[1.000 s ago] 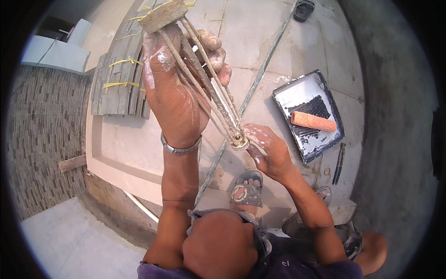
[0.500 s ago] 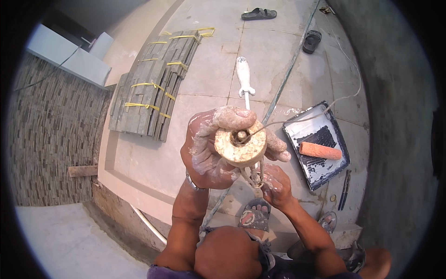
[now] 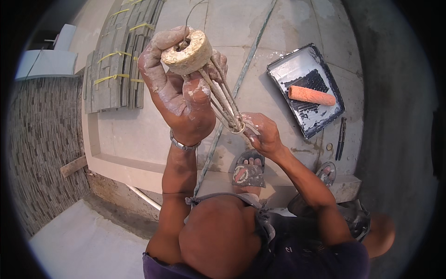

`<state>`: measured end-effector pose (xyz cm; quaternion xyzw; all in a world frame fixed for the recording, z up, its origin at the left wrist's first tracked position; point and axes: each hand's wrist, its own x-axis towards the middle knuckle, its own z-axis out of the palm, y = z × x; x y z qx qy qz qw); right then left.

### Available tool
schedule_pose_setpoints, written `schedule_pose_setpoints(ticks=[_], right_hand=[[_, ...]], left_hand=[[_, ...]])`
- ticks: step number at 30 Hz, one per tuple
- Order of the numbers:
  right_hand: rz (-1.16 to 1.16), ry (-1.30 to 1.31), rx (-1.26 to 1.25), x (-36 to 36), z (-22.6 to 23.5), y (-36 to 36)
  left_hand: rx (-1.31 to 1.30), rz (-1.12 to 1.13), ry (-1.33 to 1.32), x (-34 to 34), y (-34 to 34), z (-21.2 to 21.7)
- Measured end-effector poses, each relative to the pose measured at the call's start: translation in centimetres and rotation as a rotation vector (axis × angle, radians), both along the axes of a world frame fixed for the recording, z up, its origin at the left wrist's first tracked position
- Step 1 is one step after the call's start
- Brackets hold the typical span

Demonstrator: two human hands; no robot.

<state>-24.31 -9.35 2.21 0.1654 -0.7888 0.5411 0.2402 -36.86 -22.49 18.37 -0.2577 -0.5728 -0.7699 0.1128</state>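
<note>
A paint-spattered paint roller cage (image 3: pixel 222 98), made of thin rods with a thick round end disc (image 3: pixel 190 58), is held up tilted between my hands. My left hand (image 3: pixel 169 90) is closed around it just behind the disc, fingers caked with dried white paint. Thin wire runs up out of the disc's central hole. At the lower end, my right hand (image 3: pixel 264 134) pinches beside a small ring (image 3: pixel 238 129) where the rods gather. An orange roller sleeve (image 3: pixel 311 96) lies in a black-rimmed paint tray (image 3: pixel 304 131), right of my hands.
Bundled grey stone strips (image 3: pixel 118 69) with yellow straps lie at the left. A greenish hose (image 3: pixel 246 69) crosses the tiled floor. Dark thin sticks (image 3: pixel 341 139) lie below the tray. A step edge (image 3: pixel 125 162) and a wood piece (image 3: pixel 73 166) are at lower left.
Both hands and the roller cage have moved up and left in view, and the cage now tilts sideways, showing its rods. The white handle seen before is no longer visible.
</note>
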Motion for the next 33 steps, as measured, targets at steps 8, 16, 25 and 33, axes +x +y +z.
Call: schedule_pose_setpoints(ticks=[8,16,25,33], right_hand=[[0.228,-0.198,-0.111,-0.1,-1.4,-7.5],[0.511,-0.353,-0.151,0.8,-1.7,-15.5],[0.324,-0.785,-0.056,-3.4,-8.2,-1.3],[-0.273,-0.718,-0.424,-4.6,-4.8,12.5]], left_hand=[[-0.304,0.343,0.185,3.7,-7.2,-1.1],[-0.597,0.823,0.239,9.4,-16.0,0.3],[-0.779,0.968,0.463,4.1,-12.5,-7.1],[-0.444,0.622,0.462,2.5,0.9,-15.6]])
